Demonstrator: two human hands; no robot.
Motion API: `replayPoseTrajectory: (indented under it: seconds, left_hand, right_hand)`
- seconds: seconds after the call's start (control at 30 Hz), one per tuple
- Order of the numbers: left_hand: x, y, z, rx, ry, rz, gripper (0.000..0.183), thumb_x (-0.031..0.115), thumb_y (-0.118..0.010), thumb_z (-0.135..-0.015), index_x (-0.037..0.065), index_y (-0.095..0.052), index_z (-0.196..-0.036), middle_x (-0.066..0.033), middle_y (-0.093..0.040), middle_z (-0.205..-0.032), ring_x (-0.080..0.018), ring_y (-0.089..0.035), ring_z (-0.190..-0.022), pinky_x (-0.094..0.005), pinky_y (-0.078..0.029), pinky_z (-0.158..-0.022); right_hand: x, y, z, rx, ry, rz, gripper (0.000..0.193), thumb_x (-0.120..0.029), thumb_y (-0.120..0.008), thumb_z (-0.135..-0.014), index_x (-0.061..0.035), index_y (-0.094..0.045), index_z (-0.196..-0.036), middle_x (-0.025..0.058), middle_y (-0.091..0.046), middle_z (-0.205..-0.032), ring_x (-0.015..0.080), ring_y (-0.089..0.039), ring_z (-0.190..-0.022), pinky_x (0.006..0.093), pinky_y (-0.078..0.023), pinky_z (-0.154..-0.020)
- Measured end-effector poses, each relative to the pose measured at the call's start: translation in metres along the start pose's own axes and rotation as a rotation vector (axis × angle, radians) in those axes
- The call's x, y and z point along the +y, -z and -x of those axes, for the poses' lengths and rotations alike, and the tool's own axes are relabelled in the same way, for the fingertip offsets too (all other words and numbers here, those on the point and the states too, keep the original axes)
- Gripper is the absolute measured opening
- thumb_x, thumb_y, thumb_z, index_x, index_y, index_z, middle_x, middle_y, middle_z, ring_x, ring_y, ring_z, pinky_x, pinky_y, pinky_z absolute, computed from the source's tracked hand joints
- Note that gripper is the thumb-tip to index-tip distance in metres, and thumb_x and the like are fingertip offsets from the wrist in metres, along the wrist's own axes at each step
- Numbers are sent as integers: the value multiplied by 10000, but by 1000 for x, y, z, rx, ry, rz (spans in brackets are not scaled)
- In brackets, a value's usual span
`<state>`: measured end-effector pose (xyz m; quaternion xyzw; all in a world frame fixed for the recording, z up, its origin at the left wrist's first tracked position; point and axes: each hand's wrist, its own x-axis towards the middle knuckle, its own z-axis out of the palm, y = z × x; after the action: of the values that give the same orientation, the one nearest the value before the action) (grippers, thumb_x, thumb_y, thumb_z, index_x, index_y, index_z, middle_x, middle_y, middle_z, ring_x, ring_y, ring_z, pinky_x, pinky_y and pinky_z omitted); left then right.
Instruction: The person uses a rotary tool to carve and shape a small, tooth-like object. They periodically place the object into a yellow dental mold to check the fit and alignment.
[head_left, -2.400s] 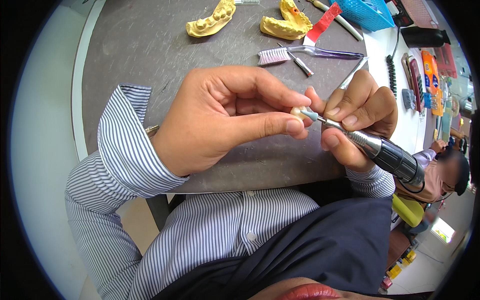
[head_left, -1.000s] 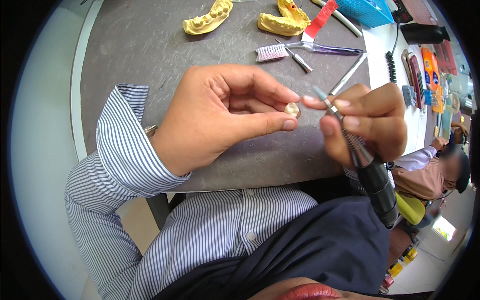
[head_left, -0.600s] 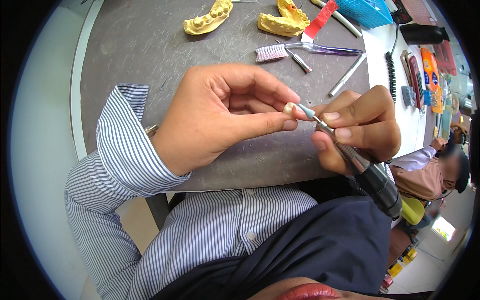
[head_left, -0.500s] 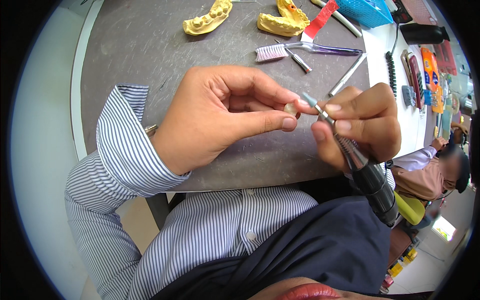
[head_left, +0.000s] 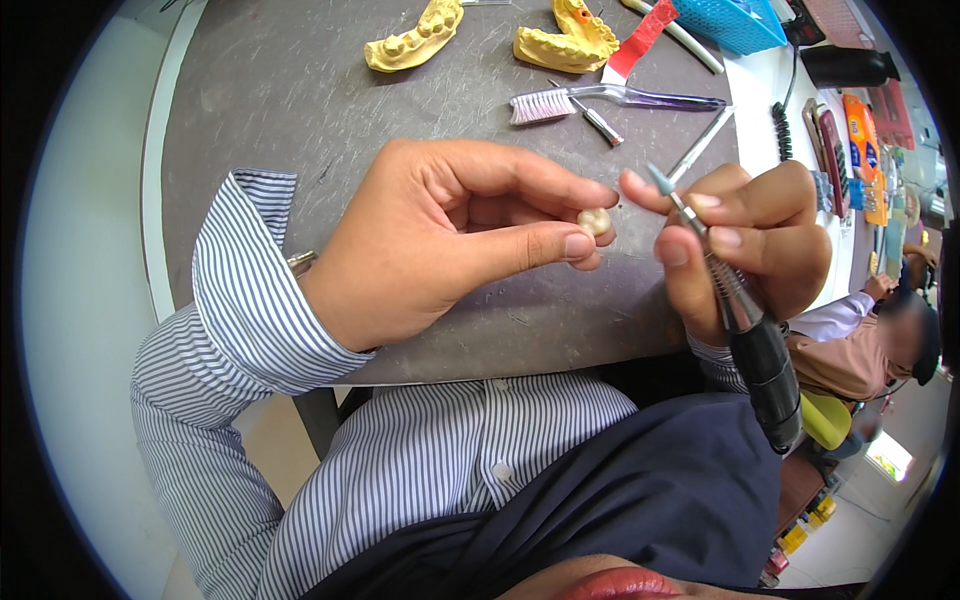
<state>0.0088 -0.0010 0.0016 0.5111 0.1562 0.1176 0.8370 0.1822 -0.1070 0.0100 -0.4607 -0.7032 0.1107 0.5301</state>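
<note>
A small cream-coloured dental crown (head_left: 595, 221) is pinched between the thumb and fingertips of my left hand (head_left: 430, 235), its bumpy chewing surface showing. My right hand (head_left: 770, 235) grips a black and silver rotary handpiece (head_left: 762, 365) like a pen. A pale blue-grey pointed grinding tip (head_left: 661, 180) sticks out of its upper end. The tip stands apart from the crown, a short way to its right. My right index finger reaches out alongside the tip.
Beyond my hands lie a purple toothbrush (head_left: 630, 96), a small metal bur (head_left: 602, 126), a metal rod (head_left: 704, 140), and two yellow dental casts, one toothed (head_left: 412, 42), one horseshoe-shaped (head_left: 565, 50). A blue basket (head_left: 735, 22) stands at the far right. A person (head_left: 850, 345) sits to the right.
My right hand has drawn back to the right with the handpiece, so the tip has moved away from the crown. More of the crown now shows in my left fingers.
</note>
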Motion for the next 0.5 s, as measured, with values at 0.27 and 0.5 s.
replayPoseTrajectory:
  seconds: [0.27, 0.5]
  left_hand:
    - [-1, -2, -2, -20, -31, 83, 254, 6, -503, -819, -36, -516, -1069, -182, -562, -1025, -207, -593, -881, -296, -477, -805]
    - [-1, -1, -1, -24, -11, 117, 260, 28, -500, -827, -29, -493, -1080, -176, -574, -996, -202, -596, -874, -284, -476, -803]
  right_hand:
    - [-1, 5, 2, 15, -91, -78, 220, 41, -561, -734, -49, -396, -848, 96, -427, -812, 94, -451, -542, 401, -527, -717]
    - [0, 4, 2, 33, -108, -192, 211, 30, -559, -726, -50, -393, -829, 92, -426, -802, 88, -432, -549, 425, -517, -735]
